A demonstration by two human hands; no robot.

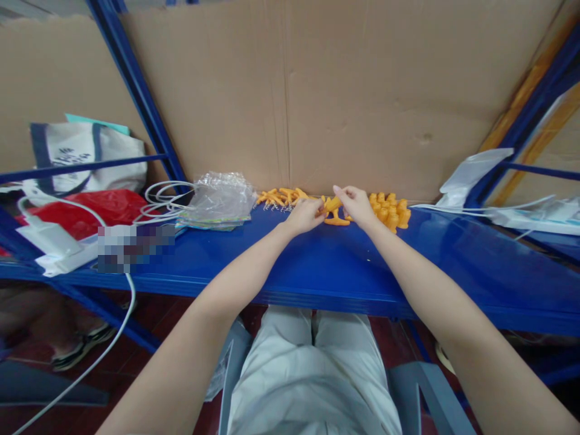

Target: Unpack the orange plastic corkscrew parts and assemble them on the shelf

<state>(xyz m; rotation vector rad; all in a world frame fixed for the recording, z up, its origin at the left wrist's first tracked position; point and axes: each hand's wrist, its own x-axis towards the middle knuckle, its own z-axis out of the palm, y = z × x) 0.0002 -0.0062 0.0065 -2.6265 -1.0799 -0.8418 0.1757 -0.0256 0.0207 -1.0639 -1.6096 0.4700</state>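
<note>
Piece of bright yellow-orange, smooth-looking and slim, slants between my hands, its right end a little higher, over the blue shelf. My left hand pinches it at the left and my right hand grips it at the right; they hide so much that I can't tell its full outline. Just below, a T-shaped piece of the same orange lies flat. To the left, a heap of orange shapes has small silvery fittings along its front, with clear bags beyond. To the right, blocky orange figures stand packed together.
</note>
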